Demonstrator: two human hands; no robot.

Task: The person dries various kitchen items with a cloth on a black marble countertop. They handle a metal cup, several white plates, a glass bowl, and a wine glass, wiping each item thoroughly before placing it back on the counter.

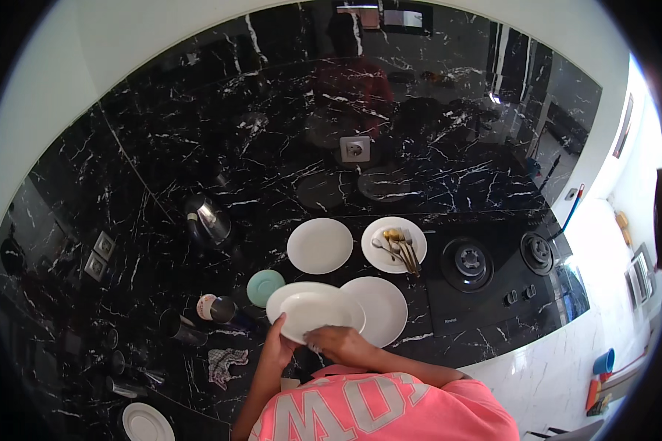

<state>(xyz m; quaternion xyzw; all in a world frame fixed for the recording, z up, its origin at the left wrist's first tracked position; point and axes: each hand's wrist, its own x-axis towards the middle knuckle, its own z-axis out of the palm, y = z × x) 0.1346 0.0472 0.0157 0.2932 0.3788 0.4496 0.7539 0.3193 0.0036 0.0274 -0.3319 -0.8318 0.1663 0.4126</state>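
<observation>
My left hand [279, 344] grips a deep white plate [314, 308] by its near left rim, with the thumb on top. The plate is held over the black marbled counter and covers part of another white plate [383, 308]. Curled fingers of my right hand [339, 344] touch the near part of the held plate. Whether they pinch its rim or a small grey thing, I cannot tell. A mint-green saucer [266, 288] lies just left of the held plate. Farther back are a white plate [320, 245] and a white plate bearing several spoons and forks [400, 248].
A built-in gas hob [474, 292] is to the right. On the left are an electric kettle [212, 219], a dark cup [224, 310], a patterned cup [204, 306], a crumpled checked cloth [226, 366], several glasses [126, 387] and a white plate [148, 424]. A tiled wall rises behind.
</observation>
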